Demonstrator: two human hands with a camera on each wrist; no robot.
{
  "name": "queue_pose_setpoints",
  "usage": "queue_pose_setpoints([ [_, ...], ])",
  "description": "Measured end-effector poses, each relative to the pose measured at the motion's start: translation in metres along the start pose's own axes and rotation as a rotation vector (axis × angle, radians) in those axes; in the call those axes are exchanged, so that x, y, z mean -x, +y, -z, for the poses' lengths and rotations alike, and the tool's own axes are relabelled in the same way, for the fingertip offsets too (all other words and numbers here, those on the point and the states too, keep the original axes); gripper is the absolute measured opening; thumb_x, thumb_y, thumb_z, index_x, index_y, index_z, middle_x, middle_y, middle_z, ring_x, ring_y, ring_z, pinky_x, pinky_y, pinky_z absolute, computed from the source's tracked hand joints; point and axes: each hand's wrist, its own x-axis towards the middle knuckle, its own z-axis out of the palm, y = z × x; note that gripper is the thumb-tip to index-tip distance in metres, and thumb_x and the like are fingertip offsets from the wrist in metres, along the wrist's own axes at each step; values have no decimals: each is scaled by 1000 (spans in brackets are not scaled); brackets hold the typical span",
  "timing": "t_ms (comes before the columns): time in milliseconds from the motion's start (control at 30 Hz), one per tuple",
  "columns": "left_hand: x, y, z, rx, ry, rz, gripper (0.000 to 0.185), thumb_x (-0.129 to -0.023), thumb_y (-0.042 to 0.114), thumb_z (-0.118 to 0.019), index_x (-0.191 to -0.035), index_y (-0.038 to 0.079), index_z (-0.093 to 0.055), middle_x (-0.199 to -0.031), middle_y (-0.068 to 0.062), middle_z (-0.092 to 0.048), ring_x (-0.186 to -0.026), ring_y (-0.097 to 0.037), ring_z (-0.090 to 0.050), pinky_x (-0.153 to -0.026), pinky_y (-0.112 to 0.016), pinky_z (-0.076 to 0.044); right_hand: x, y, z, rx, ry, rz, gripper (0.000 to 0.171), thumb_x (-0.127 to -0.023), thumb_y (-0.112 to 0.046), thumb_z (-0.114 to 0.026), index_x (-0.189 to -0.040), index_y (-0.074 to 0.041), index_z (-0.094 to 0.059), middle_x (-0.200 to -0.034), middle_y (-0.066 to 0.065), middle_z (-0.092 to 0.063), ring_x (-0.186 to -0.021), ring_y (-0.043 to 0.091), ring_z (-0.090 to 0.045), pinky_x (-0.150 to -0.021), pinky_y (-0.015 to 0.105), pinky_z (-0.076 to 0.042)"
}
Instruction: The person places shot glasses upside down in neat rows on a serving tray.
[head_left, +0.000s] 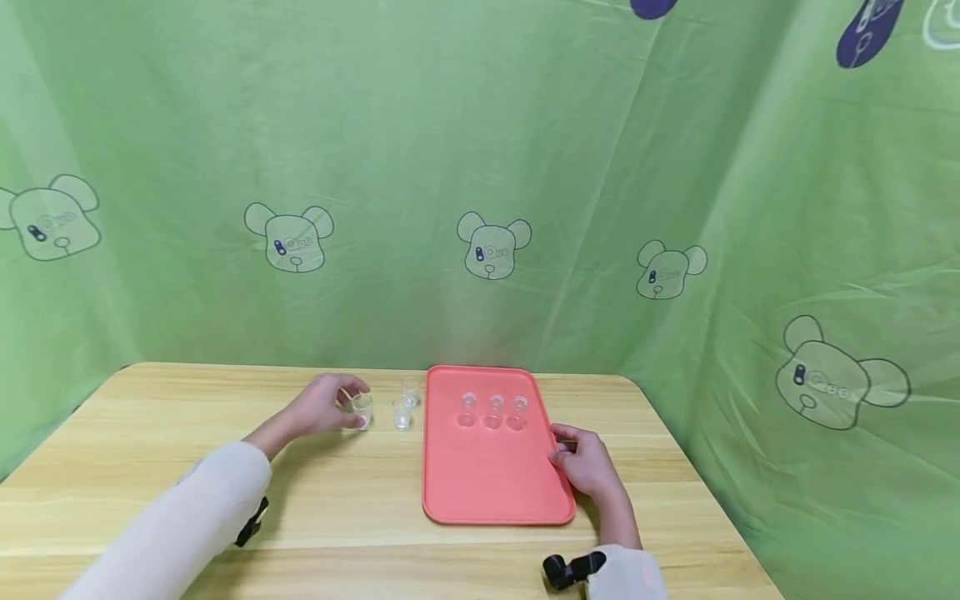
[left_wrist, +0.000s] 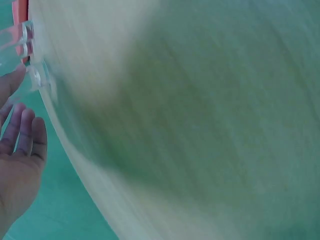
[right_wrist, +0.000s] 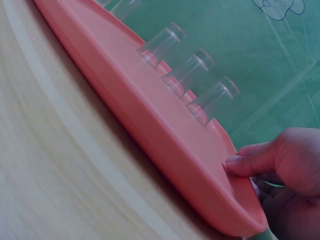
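Observation:
My left hand [head_left: 330,406] is at a small clear shot glass [head_left: 362,407] left of the tray, with thumb and fingers around its side. In the left wrist view this glass [left_wrist: 37,77] shows its thick base close to the table, beside the thumb. Two more shot glasses, a front one [head_left: 402,415] and a back one [head_left: 410,390], stand upright between it and the red tray [head_left: 487,483]. Three shot glasses [right_wrist: 212,102] stand upside down in a row on the tray. My right hand [head_left: 588,461] grips the tray's right edge, thumb over the rim.
The wooden table [head_left: 337,508] reaches back to a green curtain [head_left: 390,167] printed with bear heads. More curtain hangs along the right side. A black wrist camera [head_left: 573,571] is strapped by the right sleeve.

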Motion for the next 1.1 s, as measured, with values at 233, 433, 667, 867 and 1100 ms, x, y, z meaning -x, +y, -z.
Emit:
queue_pose_setpoints([
  [233,-1,-9,2,70,-49,28,49,-77,10,-88,-120,0,-69,-107,-9,-69,-93,-21,-65,-87,-38,-57,-2,2,0,8,9,22,47,-94,9,-60,-141,6,-56,-112,19,-67,-94,25,-62,-74,32,-57],
  [433,-3,-12,3,108,-101,11,44,-78,11,-88,-116,-2,-70,-103,-7,-71,-89,-19,-64,-85,-36,-57,-2,2,-1,14,19,31,47,-93,9,-60,-139,6,-57,-107,18,-68,-93,23,-62,-73,29,-54],
  [667,-2,-11,-2,107,-134,56,46,-80,14,-87,-119,-3,-70,-97,-5,-70,-87,-18,-61,-83,-33,-54,-3,2,-2,10,21,20,47,-94,8,-61,-141,4,-57,-108,18,-67,-93,24,-61,-72,27,-54],
  [867,-2,-11,-5,117,-129,68,40,-80,10,-86,-115,-4,-72,-93,-5,-69,-85,-18,-59,-81,-33,-53,-1,2,-1,14,15,29,47,-93,9,-60,-140,6,-56,-109,19,-67,-94,25,-61,-74,31,-55],
  [1100,-2,-11,-4,126,-131,48,32,-82,10,-85,-109,-1,-73,-88,-3,-68,-82,-17,-59,-78,-33,-53,-1,1,-1,5,10,40,47,-93,9,-61,-140,8,-56,-108,19,-67,-92,23,-61,-74,32,-55],
])
